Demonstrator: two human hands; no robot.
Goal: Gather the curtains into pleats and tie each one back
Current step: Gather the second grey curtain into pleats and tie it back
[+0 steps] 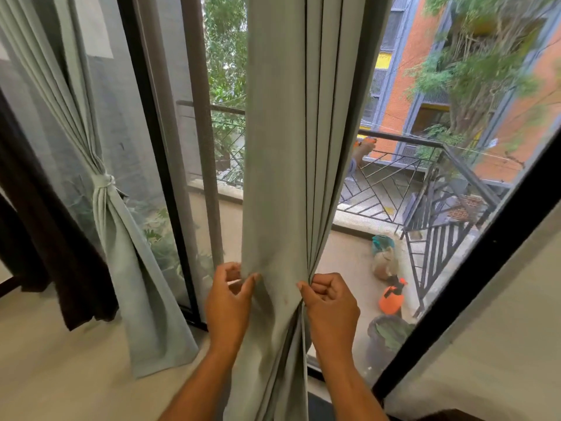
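At the left of the frame a first curtain (121, 238) hangs gathered and bound at mid-height by a pale tie-back (104, 180); that panel is judged complete. Beside it, at the far left edge, a dark drape (45, 223) hangs loose to the floor. In the centre of the frame the second curtain (282, 162) hangs with its long axis vertical, running from the top edge down between the person's forearms to the bottom edge. The left hand (227, 302), lower centre-left, pinches the panel's left edge between thumb and fingertips, the remaining fingers loosely curled. A flat, unfolded width of cloth lies between the two hands. The right hand (329, 302), lower centre-right at the same height, has its fingers curled tight on a bundle of pleats already stacked at the panel's right side. The deciding relation: the ungathered cloth lies to the left of the held pleats, so the left hand is nearer the work and must carry its edge rightward to the right hand. No tie is visible for this panel. At lower right, outside the glass, an orange sprayer (391, 299) stands on the balcony floor.
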